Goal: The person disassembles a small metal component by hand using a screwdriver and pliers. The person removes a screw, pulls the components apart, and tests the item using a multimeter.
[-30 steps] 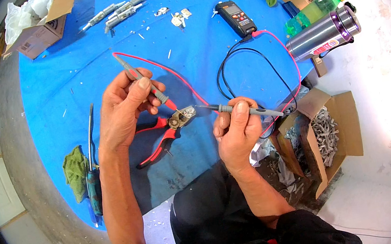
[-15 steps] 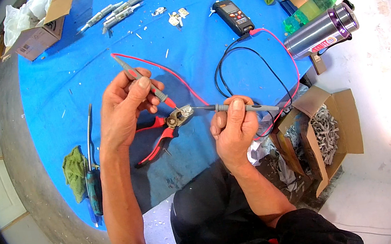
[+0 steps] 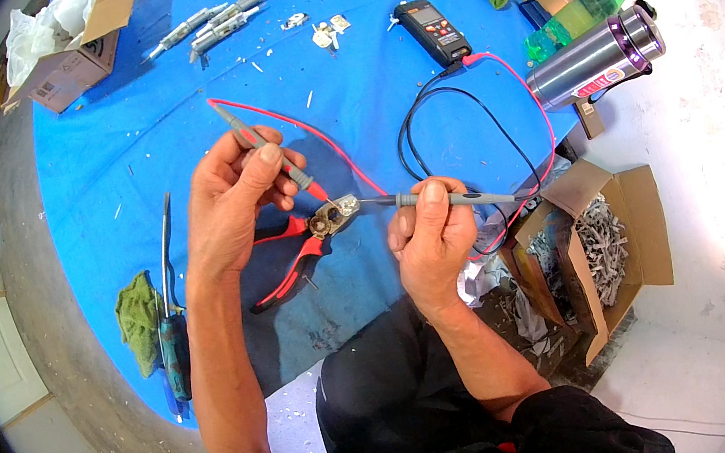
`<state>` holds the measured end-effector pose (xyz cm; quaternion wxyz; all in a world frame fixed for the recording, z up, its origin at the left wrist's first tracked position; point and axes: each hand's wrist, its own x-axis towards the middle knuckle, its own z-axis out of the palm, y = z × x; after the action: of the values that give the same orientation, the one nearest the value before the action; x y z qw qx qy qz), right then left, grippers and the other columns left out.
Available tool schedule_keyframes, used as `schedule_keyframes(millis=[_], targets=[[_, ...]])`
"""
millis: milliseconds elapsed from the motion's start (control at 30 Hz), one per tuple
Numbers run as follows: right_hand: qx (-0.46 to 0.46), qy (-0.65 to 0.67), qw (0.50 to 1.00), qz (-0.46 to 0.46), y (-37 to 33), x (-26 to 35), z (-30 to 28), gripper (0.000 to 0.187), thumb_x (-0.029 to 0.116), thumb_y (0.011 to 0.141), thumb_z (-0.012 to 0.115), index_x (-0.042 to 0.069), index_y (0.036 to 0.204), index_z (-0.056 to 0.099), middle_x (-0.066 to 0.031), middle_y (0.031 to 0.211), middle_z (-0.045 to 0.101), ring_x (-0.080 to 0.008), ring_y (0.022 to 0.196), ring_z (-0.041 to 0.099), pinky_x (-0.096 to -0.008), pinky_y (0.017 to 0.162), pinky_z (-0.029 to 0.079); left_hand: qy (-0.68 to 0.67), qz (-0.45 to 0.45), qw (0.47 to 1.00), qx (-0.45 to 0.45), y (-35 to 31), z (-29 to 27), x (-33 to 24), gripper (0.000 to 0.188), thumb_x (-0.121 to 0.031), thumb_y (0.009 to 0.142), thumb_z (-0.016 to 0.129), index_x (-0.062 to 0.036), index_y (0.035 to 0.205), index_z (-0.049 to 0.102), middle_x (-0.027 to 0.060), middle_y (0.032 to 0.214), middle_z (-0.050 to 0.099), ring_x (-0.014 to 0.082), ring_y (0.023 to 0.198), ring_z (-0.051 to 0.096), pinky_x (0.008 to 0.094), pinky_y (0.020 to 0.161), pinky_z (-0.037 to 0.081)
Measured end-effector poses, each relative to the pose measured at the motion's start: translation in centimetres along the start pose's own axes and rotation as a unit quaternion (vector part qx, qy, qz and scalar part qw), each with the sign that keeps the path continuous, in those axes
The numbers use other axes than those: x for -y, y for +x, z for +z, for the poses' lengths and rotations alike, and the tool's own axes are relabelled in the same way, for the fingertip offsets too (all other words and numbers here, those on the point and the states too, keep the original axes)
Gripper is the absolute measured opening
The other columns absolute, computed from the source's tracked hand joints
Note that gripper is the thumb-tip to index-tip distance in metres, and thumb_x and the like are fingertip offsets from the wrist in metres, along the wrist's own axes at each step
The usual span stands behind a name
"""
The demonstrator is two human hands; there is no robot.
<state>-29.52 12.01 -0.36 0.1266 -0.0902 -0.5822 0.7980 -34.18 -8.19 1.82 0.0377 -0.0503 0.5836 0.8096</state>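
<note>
My left hand (image 3: 238, 184) pinches the red test probe (image 3: 298, 178), its tip slanting down to the jaws of the red-and-black pliers (image 3: 301, 258). From the other side, my right hand (image 3: 435, 239) grips the black test probe (image 3: 433, 199), whose tip points left at the same jaws. A small shiny silvery piece (image 3: 347, 204) lies at the jaws between both tips; its kind is too small to tell, as is whether the tips touch it. Red and black leads run from the probes to a black multimeter (image 3: 435, 31) at the back right.
A screwdriver (image 3: 174, 346) and a green cloth (image 3: 140, 318) lie at the left edge. Several grey cylindrical parts (image 3: 224, 29) and white scraps are at the back. A steel flask (image 3: 590, 65) and green bottle (image 3: 578, 15) lie right, above a carton (image 3: 644, 215) of shredded paper.
My right hand and the black probe have shifted very slightly left. The left hand, red probe and pliers look almost unmoved.
</note>
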Motion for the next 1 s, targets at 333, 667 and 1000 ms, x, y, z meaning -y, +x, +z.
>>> schedule_keyframes(millis=[333, 667, 1000], targets=[[-0.001, 0.005, 1.0, 0.005, 0.1, 0.1, 0.1, 0.026, 0.025, 0.11, 0.051, 0.0, 0.102, 0.05, -0.0042, 0.064, 0.05, -0.0111, 0.048, 0.047, -0.0271, 0.044, 0.041, 0.006, 0.002, 1.0, -0.003, 0.1, 0.0, 0.1, 0.024, -0.023, 0.102, 0.068, -0.0026, 0.113, 0.064, 0.0119, 0.097, 0.073, 0.0111, 0.073, 0.065, 0.0252, 0.062, 0.054], [0.0, -0.009, 1.0, 0.0, 0.0, 0.2, 0.1, 0.026, 0.024, 0.11, 0.051, -0.001, 0.102, 0.05, -0.0048, 0.064, 0.05, -0.0113, 0.047, 0.048, -0.0269, 0.044, 0.041, 0.012, 0.006, 1.0, -0.005, 0.0, 0.0, 0.2, 0.023, -0.022, 0.102, 0.068, -0.0025, 0.113, 0.063, 0.012, 0.096, 0.073, 0.0112, 0.073, 0.065, 0.0253, 0.062, 0.055], [0.023, 0.074, 0.997, 0.023, -0.4, 0.9, -0.7, 0.027, 0.027, 0.111, 0.046, 0.003, 0.097, 0.049, -0.0044, 0.07, 0.051, -0.0113, 0.054, 0.048, -0.028, 0.05, 0.04, 0.035, -0.003, 0.999, -0.023, -0.7, 0.5, -1.7, 0.025, -0.022, 0.103, 0.065, -0.0014, 0.116, 0.065, 0.0101, 0.089, 0.071, 0.0101, 0.067, 0.063, 0.0236, 0.056, 0.05]])
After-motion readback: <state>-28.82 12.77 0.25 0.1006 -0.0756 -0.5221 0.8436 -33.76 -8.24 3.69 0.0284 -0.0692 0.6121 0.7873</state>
